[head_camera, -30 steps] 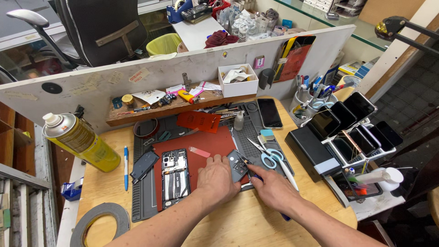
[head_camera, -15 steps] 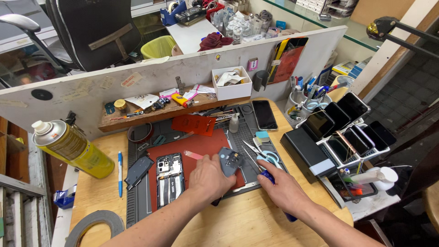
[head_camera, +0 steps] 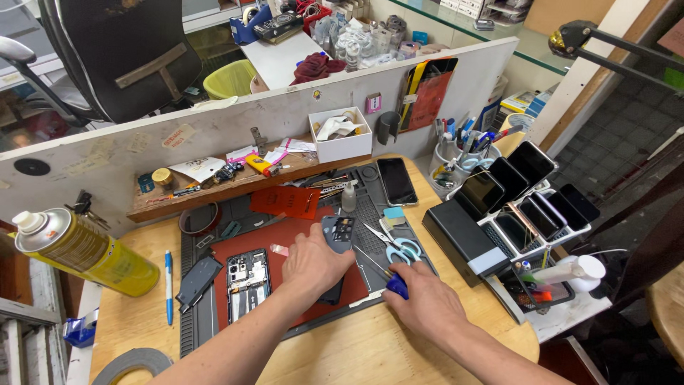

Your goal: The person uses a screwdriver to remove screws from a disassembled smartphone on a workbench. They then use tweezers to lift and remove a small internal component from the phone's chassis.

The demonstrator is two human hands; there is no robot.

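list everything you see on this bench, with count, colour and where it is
opened phone with bare internals: 1, dark, on red mat, left of the hands
red work mat: 1, centre of bench
small dark phone part: 1, grey-black, at left hand
blue-handled screwdriver: 1, in right hand
blue-handled scissors: 1, right of the mat
yellow spray can: 1, lying far left
blue pen: 1, beside the can
white open box: 1, on wooden shelf
black phone, screen up: 1, behind the scissors
rack of phones: several, black, far right
left hand: on the dark part
right hand: gripping the screwdriver
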